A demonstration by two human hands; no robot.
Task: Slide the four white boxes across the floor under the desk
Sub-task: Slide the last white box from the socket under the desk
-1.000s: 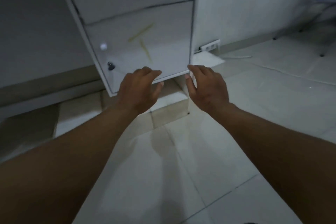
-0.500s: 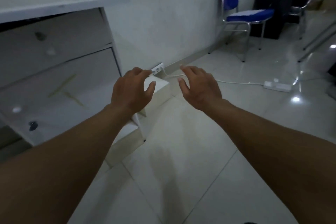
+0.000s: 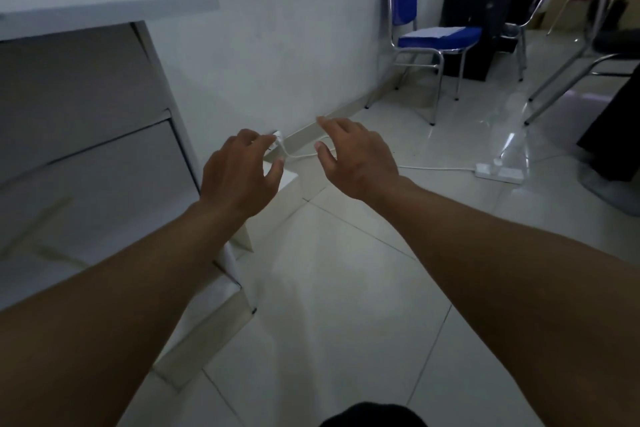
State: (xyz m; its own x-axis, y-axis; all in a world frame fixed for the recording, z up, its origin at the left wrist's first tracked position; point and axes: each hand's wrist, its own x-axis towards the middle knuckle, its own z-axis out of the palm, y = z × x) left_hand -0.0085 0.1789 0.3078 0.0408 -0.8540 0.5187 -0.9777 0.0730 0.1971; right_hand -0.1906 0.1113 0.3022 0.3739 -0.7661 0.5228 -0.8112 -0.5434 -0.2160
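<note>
While you reach forward, both arms stretch out over the floor (image 3: 329,305).
Left hand (image 3: 239,177): palm down, fingers loosely spread, holding nothing.
Right hand (image 3: 360,159): likewise, empty.
White boxes (image 3: 277,191): beneath the drawer unit (image 3: 90,156), under your left hand.

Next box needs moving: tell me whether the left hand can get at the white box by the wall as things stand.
Probably yes. The left hand hovers open just over the white box, holding nothing, and nothing lies between them; only the white cable runs nearby.
</note>
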